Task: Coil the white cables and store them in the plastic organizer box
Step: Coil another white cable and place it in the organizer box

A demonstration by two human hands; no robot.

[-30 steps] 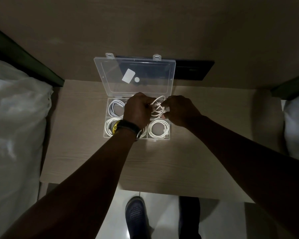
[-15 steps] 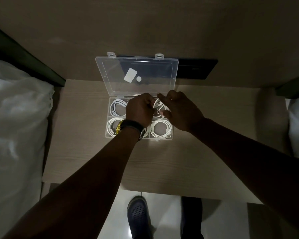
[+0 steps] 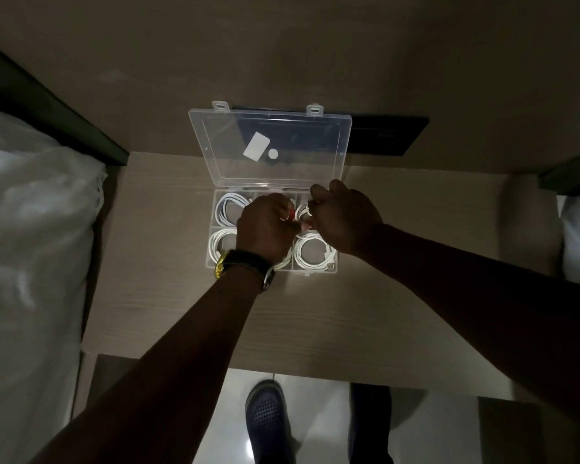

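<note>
Both the left hand (image 3: 265, 226) and right hand (image 3: 344, 219) pinch a springy, light white cable coil (image 3: 302, 212) at the organizer box's (image 3: 211, 259) one-o'clock compartment; best gripped across its loops

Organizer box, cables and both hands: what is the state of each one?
Organizer box: on the table, lid open.
Far-left cable: coiled, in its compartment.
Near-right cable: coiled, in its compartment.
Far-right cable: between both hands, over its compartment.
Left hand: closed, over the box.
Right hand: closed on the far-right cable.
</note>
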